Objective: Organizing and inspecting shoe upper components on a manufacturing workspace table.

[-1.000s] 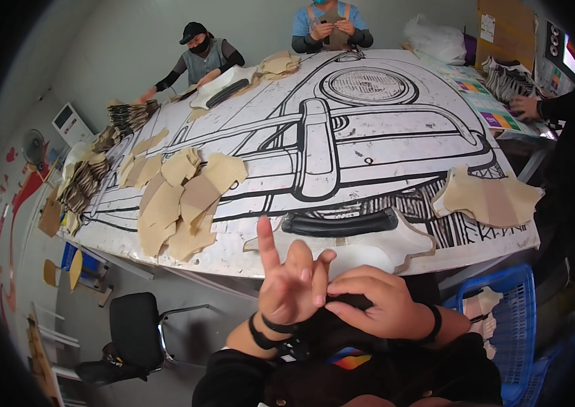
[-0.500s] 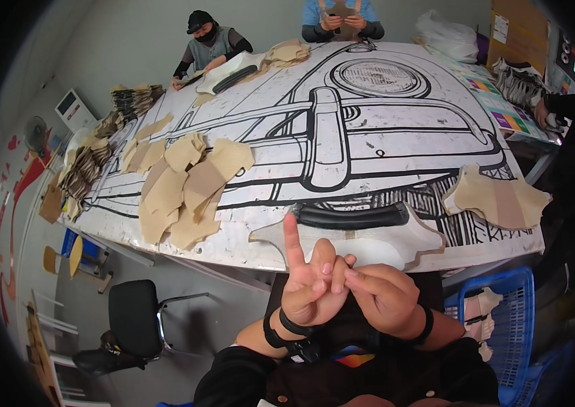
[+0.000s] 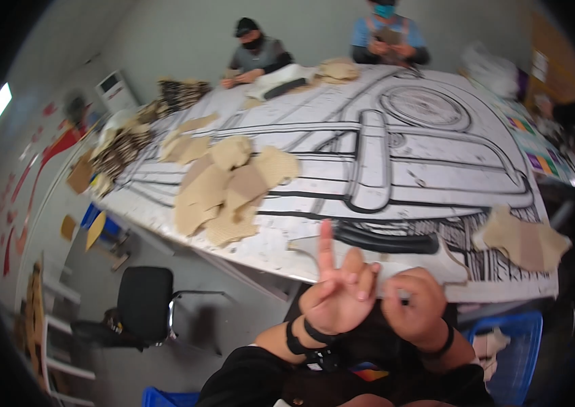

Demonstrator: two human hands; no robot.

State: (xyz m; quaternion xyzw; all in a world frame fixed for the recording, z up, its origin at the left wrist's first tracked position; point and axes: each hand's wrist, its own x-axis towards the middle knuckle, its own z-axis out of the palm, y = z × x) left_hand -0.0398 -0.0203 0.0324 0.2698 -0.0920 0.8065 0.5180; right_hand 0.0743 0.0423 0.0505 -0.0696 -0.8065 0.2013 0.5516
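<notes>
1. Holds left hand upright just in front of the pale board, with index finger straight up, apart from the other, bent fingers.
2. Holds right hand just beside the left, also in front of the board, with fingers curled toward the thumb in a loose ring; no telling whether the tips meet.
3. Leaves a narrow gap between both hands; wears black bands on the wrists.
4. Faces the board, laid at the near edge of the worktop just beyond the hands, with a black grip along the far side.
5. Right of the board, on the worktop: a tan and brown cloth piece.
6. Left of the board and farther back: a heap of tan cloth pieces, partly overlapping; farther left, layered stacks.
7. Well beyond the board, near the far edge: a second board, with a person in a grey vest behind; farther right, a person in a blue shirt.
8. Below and right of the board: a blue basket with pale pieces inside.
9. Left of the board, on the floor: a black chair.
</notes>
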